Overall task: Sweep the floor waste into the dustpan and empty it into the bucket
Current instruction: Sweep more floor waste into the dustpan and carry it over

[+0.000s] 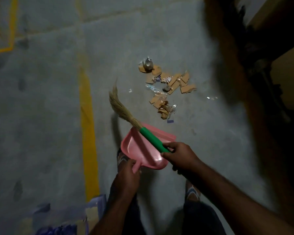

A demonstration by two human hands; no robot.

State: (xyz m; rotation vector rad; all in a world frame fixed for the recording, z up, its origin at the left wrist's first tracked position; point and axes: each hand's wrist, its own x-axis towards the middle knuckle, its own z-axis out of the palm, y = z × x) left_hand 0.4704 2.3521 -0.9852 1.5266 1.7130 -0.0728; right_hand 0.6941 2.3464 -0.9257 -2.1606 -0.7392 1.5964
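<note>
A pile of waste (168, 85), torn cardboard pieces, clear plastic scraps and crumpled foil, lies on the grey concrete floor ahead of me. My left hand (128, 172) grips the handle of a pink dustpan (137, 150), held above the floor with nothing in its tray. My right hand (180, 157) grips the green handle of a small grass broom (124, 111). The broom lies across the dustpan, its bristles pointing up and left, short of the waste.
A yellow painted line (88, 126) runs down the floor at left. A bluish container with cardboard in it (90, 216) stands at the bottom left. Dark furniture or machinery (265, 73) rises along the right side. My sandalled feet (192, 192) are below the dustpan.
</note>
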